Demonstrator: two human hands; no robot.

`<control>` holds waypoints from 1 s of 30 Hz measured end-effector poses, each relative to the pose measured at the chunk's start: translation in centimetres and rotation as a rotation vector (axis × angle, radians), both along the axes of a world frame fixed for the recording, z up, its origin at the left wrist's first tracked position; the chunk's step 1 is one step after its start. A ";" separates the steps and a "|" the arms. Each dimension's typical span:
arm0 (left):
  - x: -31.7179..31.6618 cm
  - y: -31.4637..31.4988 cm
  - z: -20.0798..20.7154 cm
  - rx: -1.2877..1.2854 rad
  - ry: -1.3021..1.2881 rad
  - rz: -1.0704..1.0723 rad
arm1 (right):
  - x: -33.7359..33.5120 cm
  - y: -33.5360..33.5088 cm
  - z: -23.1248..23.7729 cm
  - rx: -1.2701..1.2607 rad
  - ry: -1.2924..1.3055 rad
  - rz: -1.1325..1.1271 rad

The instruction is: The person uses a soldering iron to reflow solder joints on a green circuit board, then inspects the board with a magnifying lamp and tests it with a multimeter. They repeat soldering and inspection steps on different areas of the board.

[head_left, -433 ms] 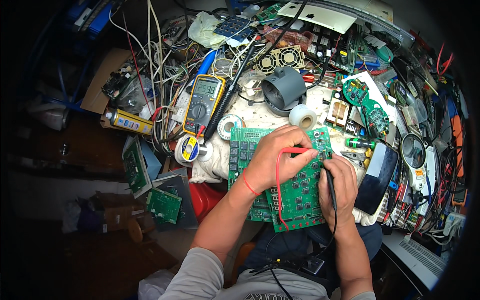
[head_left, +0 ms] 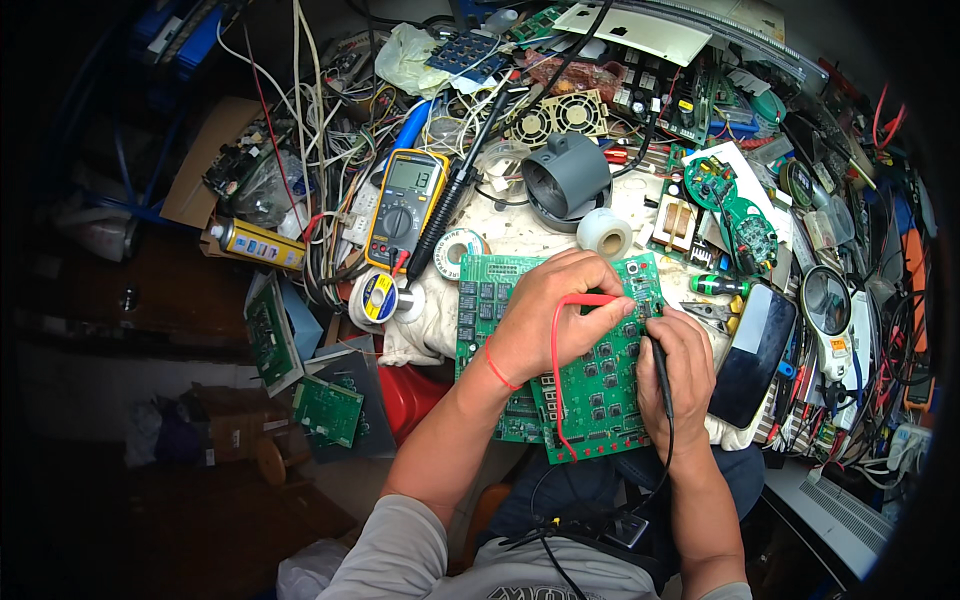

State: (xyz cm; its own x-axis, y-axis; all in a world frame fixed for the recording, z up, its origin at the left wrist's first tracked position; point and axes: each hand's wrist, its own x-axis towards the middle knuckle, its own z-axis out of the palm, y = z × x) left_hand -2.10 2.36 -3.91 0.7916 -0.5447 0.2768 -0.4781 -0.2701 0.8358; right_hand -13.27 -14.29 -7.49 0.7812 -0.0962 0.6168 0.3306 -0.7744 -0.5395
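Note:
A large green circuit board (head_left: 600, 395) lies in front of me, overlapping a second green board (head_left: 485, 300) under its left side. My left hand (head_left: 555, 315) rests on the board and holds a red test probe (head_left: 592, 299) with its red lead looping down over the board. My right hand (head_left: 678, 375) grips a black test probe (head_left: 660, 355), its tip touching the board's upper right area, its black lead running down toward my lap. A yellow multimeter (head_left: 405, 208) with a lit display lies at the upper left of the boards.
The bench is crowded: a grey round housing (head_left: 565, 178), a roll of white tape (head_left: 605, 232), solder reels (head_left: 380, 297), a dark phone (head_left: 757, 352), a magnifier (head_left: 827, 298), a yellow spray can (head_left: 258, 243), small green boards (head_left: 327, 410), and tangled wires (head_left: 300, 130) at the back.
Both hands and probes stay almost where they were on the board; any shift is too slight to tell.

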 end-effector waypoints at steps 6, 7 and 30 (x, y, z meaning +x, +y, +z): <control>0.0 0.0 0.0 -0.001 0.016 0.000 | 0.0 0.0 0.1 -0.001 -0.003 -0.001; 0.0 0.0 0.0 -0.001 0.015 -0.001 | 0.0 0.0 0.1 0.013 0.010 0.002; -13.4 9.0 6.6 0.260 -0.102 -0.066 | -7.3 5.3 6.6 0.033 -0.004 0.522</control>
